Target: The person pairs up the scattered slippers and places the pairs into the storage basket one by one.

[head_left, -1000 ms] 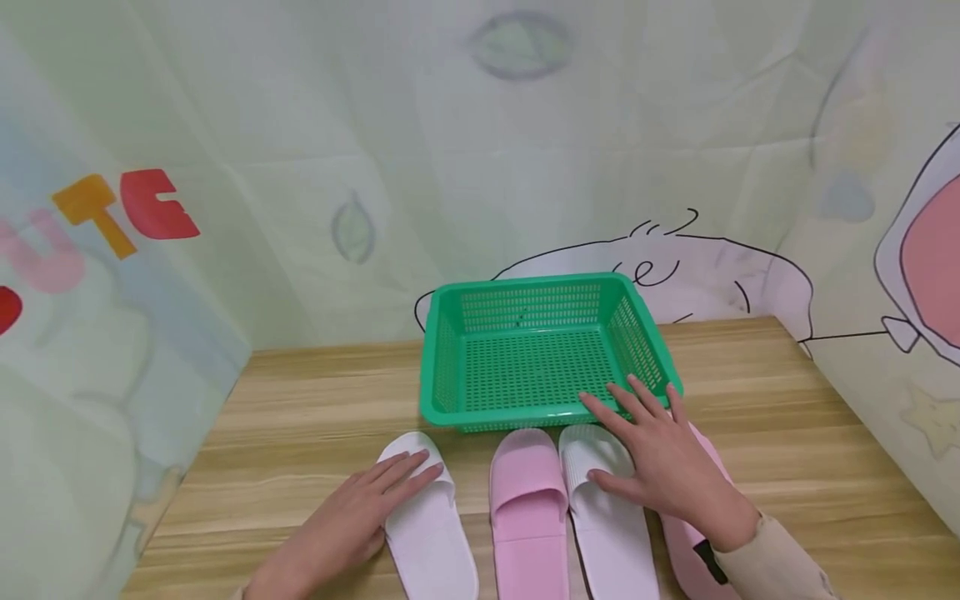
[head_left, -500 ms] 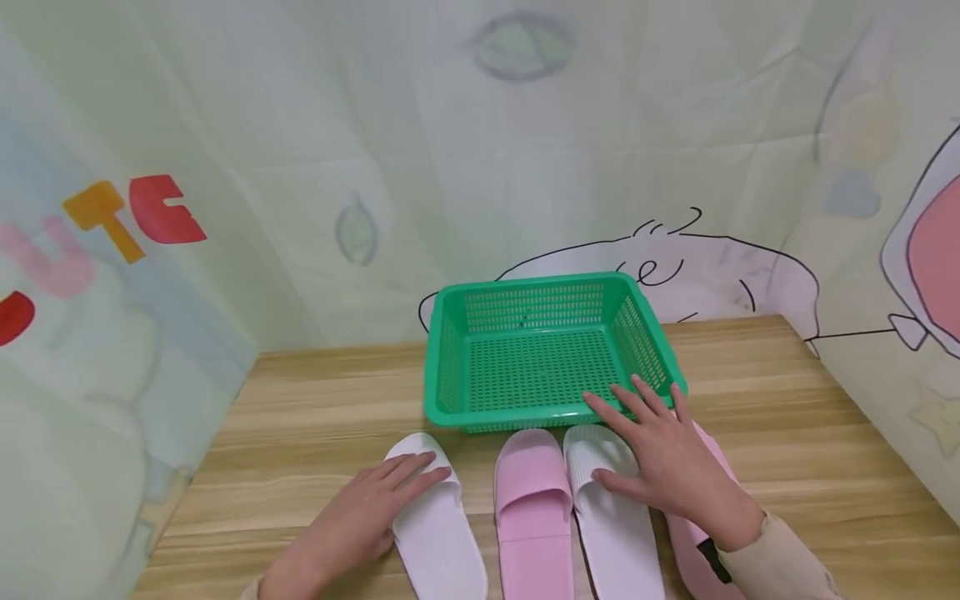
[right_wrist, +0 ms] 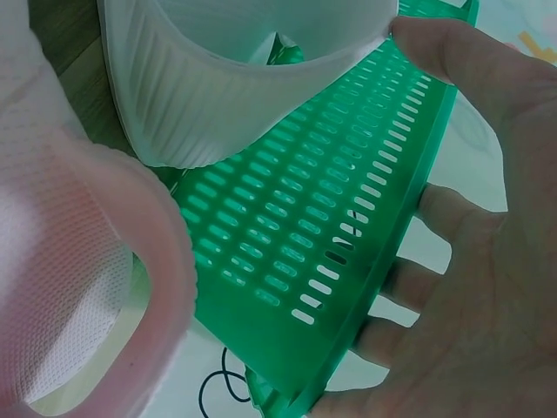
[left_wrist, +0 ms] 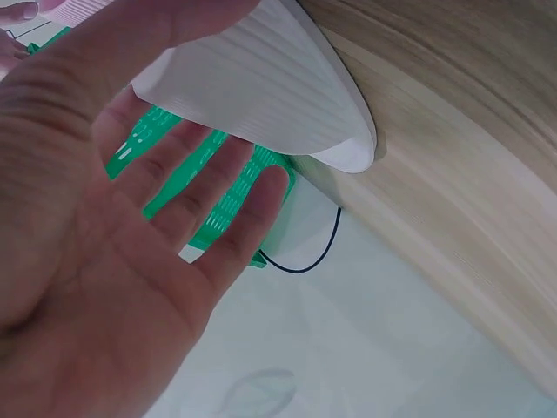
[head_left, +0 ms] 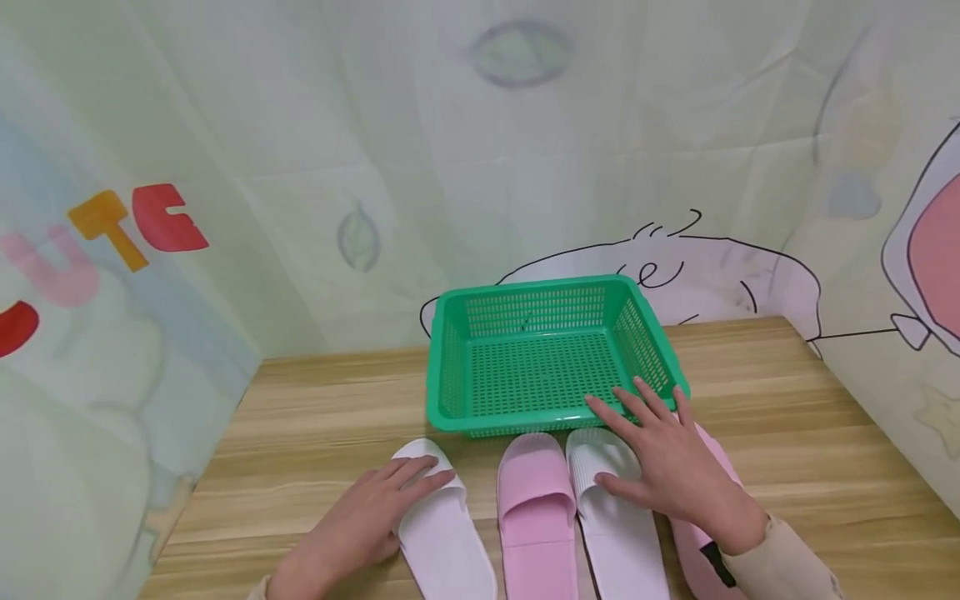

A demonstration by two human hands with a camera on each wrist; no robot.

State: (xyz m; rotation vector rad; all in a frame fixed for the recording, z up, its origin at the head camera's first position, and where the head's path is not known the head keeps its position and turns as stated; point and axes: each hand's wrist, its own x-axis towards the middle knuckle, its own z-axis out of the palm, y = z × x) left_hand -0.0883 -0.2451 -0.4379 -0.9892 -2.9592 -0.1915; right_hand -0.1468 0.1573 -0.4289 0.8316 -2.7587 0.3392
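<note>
Four slippers would exceed a plain count, so several slippers lie in a row, toes toward a green basket point(head_left: 525, 422). My left hand point(head_left: 367, 517) rests with extended fingers over the strap of the leftmost white slipper point(head_left: 450, 546). The left wrist view shows its ribbed toe point(left_wrist: 252, 83) by my fingers. A pink slipper point(head_left: 538, 533) lies in the middle, beside a second white slipper point(head_left: 622, 542). My right hand point(head_left: 671, 467) spreads above that one and a second pink slipper point(head_left: 693, 562), which it partly hides. Its thumb meets the white strap point(right_wrist: 261, 87) in the right wrist view.
The slippers and basket are on a wood-grain table point(head_left: 337, 400). Behind and at the sides hangs a printed cloth point(head_left: 420, 167) with letters, leaves and cartoon outlines. A black patch point(head_left: 717, 564) shows on the right pink slipper near my sleeve point(head_left: 783, 562).
The head view has shifted slightly, so the scene sits a little farther right and lower. Both hands keep nearly the same place over the slippers.
</note>
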